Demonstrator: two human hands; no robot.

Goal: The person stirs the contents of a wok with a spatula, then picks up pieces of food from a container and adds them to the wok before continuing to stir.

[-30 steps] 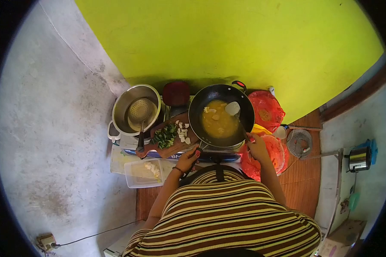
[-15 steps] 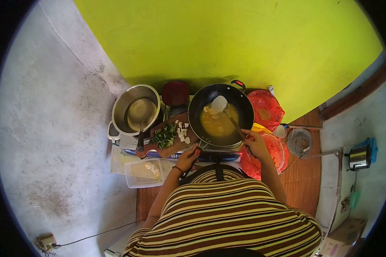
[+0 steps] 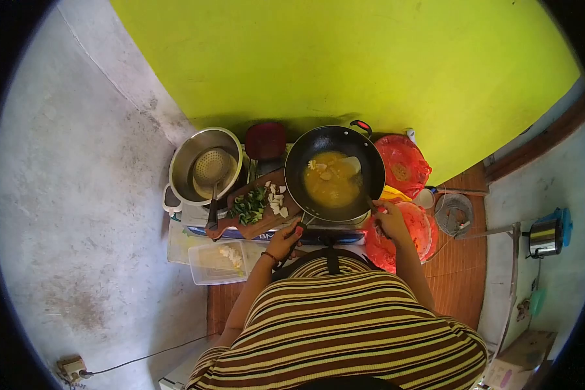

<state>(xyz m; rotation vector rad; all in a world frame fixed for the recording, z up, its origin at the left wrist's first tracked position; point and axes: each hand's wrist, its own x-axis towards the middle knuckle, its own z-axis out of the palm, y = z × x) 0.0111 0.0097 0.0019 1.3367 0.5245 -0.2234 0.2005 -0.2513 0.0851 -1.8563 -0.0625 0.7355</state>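
Observation:
My left hand is closed around the black and red handle of a dark wok, which sits on the stove. Yellowish liquid with pale pieces covers the bottom of the wok. In my right hand is the dark handle of a spatula; its pale blade lies partly under the liquid on the wok's right side. Left of the wok, a wooden cutting board bears chopped green leaves and white pieces.
A steel pot holding a perforated ladle stands at the left. A clear plastic container with white bits is at the front left. Red plastic bags and a grey mesh basket are at the right. A green wall rises behind.
The spatula blade has dropped from above the liquid down into it, shifting right. My right hand has moved slightly right and down. My left hand keeps its place on the wok handle.

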